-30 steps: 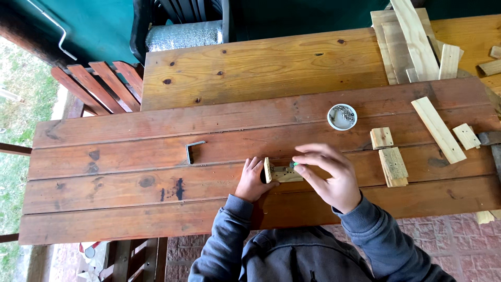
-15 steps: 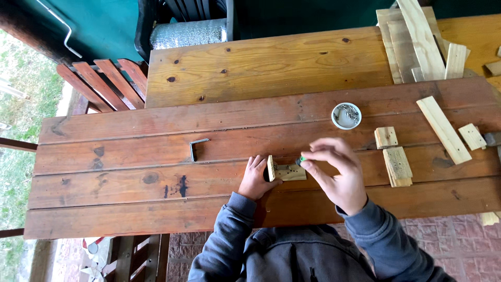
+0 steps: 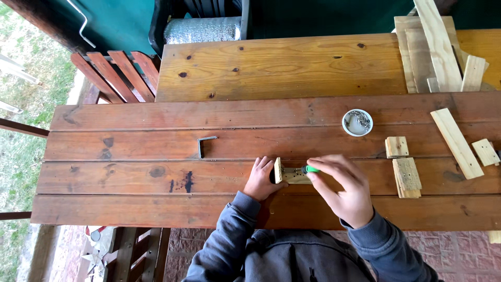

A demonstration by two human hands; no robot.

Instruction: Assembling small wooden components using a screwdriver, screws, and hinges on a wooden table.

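Wood block (image 3: 290, 173): small, pale, I judge it light and stiff; it lies on the table (image 3: 130, 180), left of the cup (image 3: 357, 122).
Hex key (image 3: 204, 144): well left of the block, untouched.
Left hand (image 3: 259, 179): I press it against the block's left end, fingers bent.
Right hand (image 3: 342, 188): I pinch a green tool (image 3: 311, 169) at the block's right end.
Grip: I'd hold its short ends; it could slide.
Offcuts (image 3: 405, 175): right of the block.

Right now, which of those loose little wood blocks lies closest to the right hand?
The longer scrap block, just past the right hand on the same plank; the squarer block and the slat lie farther off.
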